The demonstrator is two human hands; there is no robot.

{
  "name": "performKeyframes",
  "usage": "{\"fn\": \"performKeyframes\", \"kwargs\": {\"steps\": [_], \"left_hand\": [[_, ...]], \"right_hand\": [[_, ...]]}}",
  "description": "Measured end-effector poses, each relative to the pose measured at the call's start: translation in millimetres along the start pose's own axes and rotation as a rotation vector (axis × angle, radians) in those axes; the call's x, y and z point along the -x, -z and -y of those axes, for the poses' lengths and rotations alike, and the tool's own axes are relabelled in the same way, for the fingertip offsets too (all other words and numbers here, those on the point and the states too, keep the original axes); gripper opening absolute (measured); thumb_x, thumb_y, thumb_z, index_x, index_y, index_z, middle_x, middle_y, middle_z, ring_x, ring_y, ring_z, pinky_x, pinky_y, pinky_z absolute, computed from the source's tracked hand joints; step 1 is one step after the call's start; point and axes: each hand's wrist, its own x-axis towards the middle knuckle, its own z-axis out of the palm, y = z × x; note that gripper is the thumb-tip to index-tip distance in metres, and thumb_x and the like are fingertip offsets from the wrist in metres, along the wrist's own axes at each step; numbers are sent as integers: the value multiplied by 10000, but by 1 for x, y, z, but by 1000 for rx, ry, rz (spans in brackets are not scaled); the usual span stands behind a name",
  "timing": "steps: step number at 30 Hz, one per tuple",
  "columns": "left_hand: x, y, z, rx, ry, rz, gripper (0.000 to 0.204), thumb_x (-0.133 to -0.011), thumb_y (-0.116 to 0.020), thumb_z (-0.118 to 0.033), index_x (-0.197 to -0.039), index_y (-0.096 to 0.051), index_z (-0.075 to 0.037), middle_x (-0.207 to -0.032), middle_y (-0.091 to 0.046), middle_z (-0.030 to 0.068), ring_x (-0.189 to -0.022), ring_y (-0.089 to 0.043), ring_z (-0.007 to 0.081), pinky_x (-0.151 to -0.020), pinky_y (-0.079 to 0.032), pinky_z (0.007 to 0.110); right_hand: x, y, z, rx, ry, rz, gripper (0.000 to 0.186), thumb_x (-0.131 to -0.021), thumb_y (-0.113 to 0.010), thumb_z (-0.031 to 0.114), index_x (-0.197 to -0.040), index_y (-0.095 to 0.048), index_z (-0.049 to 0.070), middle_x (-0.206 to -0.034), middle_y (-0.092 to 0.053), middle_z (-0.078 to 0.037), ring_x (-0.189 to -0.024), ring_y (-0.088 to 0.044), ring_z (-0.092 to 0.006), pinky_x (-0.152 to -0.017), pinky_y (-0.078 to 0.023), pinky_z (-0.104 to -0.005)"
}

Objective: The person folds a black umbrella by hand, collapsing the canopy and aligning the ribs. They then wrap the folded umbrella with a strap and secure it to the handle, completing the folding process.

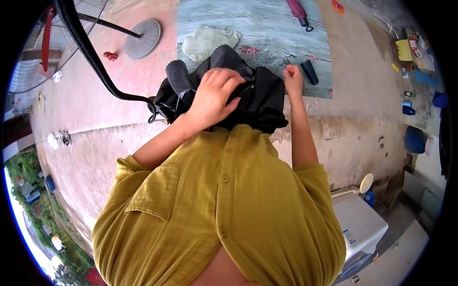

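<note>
A bunched black umbrella [264, 97] lies across my lap, its cloth showing grey undersides and pale stitched edges. Over its middle rests my left hand [217, 93], fingers bent and thumb spread apart from them. My right hand [293, 78] is raised just right of the cloth, fingertips pinched together; what they hold, if anything, is too small to make out. Next to that hand, a dark blue umbrella sleeve [309, 72] lies on the blue wood-patterned mat [272, 28]. Small grey metal [286, 61] shows just beyond my right fingertips, its kind unclear.
Farther off on the mat are a pale green cloth [208, 42] and a folded purple umbrella [298, 12]. A standing fan's round base [143, 39] is at the far left, and a thick black cord [98, 64] hangs nearby. Behind me at right stands a white washing machine [358, 224].
</note>
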Motion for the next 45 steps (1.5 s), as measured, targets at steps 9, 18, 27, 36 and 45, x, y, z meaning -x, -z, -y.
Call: {"fn": "performKeyframes", "kwargs": {"steps": [9, 18, 27, 36, 45], "left_hand": [[-4, -23, 24, -63, 30, -41, 168, -728, -698, -52, -862, -598, -57, -831, -557, 70, -796, -590, 264, -681, -485, 370], [14, -34, 8, 312, 67, 37, 119, -763, -694, -47, -858, -625, -32, -856, -611, 98, -801, -613, 297, -694, -504, 367], [36, 37, 16, -141, 299, -40, 713, -622, -815, -134, -1257, -492, -97, -1313, -460, 117, -1217, -466, 319, -1061, -329, 486], [83, 8, 43, 111, 543, -49, 881, -609, -790, 13, -1374, -379, -134, -1462, -290, 153, -1295, -394, 383, -1003, -445, 415], [119, 0, 69, 37, 706, -246, 741, -612, -543, 196, -1294, -481, -89, -1125, -513, 126, -723, -579, 234, -672, -500, 333]], "right_hand": [[-34, -68, 101, -572, -188, 761, 381, -933, -583, 266, -1208, -566, 3, -1194, -607, -94, -1078, -573, -175, -896, -457, -304], [-45, 2, 108, -725, -361, 727, 249, -840, -704, 149, -1069, -614, 112, -908, -646, -33, -817, -620, -124, -708, -502, -273], [-47, 10, 33, 140, -28, 785, 315, -733, -763, 107, -1004, -609, 62, -772, -626, -49, -737, -593, -154, -679, -458, -297], [33, -26, 248, 107, 452, 924, 363, -792, -728, 276, -1006, -547, 46, -898, -603, -115, -818, -615, -279, -721, -490, -390], [100, -5, 206, 288, 767, 535, 209, -755, -648, 1, -874, -482, 46, -867, -492, -118, -763, -588, -337, -623, -463, -427]]}}
